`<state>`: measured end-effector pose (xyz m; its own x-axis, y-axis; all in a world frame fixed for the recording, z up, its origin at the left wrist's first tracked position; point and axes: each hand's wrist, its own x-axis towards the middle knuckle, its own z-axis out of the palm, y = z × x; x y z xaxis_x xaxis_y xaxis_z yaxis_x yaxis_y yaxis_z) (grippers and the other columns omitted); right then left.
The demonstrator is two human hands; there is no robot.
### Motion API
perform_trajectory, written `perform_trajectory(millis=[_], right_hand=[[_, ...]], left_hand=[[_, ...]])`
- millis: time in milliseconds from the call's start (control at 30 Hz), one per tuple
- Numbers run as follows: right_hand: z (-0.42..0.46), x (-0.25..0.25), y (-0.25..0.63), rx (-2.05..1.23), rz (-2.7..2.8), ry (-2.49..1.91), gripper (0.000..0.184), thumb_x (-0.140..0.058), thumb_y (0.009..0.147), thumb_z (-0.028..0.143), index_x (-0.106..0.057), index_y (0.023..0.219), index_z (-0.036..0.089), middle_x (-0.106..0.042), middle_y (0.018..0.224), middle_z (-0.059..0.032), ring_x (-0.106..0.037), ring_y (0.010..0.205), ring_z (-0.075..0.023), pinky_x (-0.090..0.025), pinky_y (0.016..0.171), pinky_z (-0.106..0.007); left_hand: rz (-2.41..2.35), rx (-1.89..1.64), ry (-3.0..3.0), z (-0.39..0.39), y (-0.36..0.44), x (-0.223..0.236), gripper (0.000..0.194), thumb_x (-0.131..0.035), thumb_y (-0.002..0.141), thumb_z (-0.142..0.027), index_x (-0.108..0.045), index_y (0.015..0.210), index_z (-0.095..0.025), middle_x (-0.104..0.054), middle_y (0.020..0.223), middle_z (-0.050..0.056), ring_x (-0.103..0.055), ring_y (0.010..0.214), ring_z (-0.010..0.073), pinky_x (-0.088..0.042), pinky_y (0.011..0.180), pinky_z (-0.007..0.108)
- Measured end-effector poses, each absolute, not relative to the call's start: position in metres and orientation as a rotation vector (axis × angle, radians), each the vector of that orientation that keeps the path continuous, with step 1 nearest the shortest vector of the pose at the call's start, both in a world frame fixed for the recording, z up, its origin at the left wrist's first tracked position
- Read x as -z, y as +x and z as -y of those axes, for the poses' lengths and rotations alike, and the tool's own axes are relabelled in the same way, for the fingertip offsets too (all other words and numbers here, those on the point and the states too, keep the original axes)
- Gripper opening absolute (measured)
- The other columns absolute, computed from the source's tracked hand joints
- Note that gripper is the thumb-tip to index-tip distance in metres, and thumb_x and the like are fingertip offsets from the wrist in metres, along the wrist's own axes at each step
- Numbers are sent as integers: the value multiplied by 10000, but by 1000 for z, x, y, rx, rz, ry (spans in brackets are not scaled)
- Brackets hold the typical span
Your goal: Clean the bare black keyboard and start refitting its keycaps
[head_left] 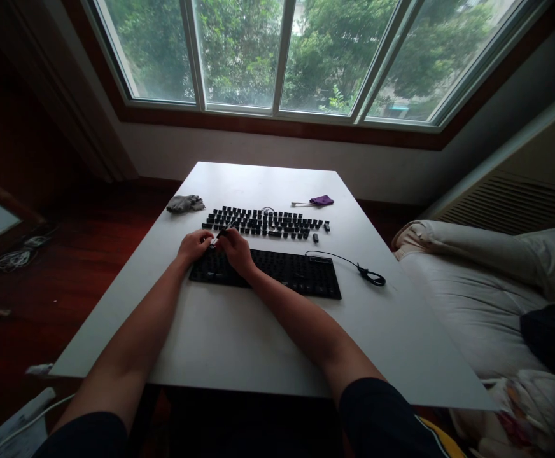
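Note:
A black keyboard (296,272) lies across the white table, its key area dark and partly hidden by my forearm. My left hand (195,245) is at its far left corner, fingers curled in beside a small whitish piece (214,243). Close by, my right hand (235,247) is above the keyboard's left part, its fingers closed around a small dark item too indistinct to name. The fingertips of both hands nearly meet at the whitish piece. Beyond them, rows of loose black keycaps (282,221) stand on the table.
A grey cloth (185,203) lies at the table's left edge. Farther back are a purple pouch (322,200) and a thin stick (301,204). The keyboard's coiled cable (372,277) rests to the right. A pale sofa (468,286) stands beside the table.

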<state>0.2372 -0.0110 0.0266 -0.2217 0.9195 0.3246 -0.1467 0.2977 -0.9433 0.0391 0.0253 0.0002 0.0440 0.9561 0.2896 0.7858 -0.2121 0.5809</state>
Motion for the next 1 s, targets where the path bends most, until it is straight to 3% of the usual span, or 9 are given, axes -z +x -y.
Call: perform_trajectory(millis=[200, 400, 1000], right_hand=[[-1, -21, 243, -1015, 1290, -932, 223, -589, 913, 457, -552, 999, 254, -669, 806, 12, -682, 758, -167, -568, 674, -271], [-4, -19, 245, -983, 1249, -936, 239, -584, 910, 468, -560, 1011, 253, -664, 790, 16, -678, 713, -161, -559, 686, -279], [-7, -17, 241, -1114, 1137, -812, 281, -633, 876, 494, -535, 908, 233, -670, 726, 27, -668, 631, -142, -591, 613, -272]], left_hand=[[-1451, -1174, 1818, -21, 50, -18, 302, -588, 854, -400, -739, 1005, -187, -755, 1009, 71, -680, 913, 235, -527, 853, 357], [-1133, -1163, 1659, -12, 68, -32, 384, -693, 829, -418, -719, 1116, -164, -744, 1119, 106, -678, 1061, 264, -515, 981, 402], [-1035, -1179, 1437, -13, 62, -26, 395, -793, 768, -408, -699, 1090, -200, -741, 1008, 64, -682, 962, 227, -500, 902, 362]])
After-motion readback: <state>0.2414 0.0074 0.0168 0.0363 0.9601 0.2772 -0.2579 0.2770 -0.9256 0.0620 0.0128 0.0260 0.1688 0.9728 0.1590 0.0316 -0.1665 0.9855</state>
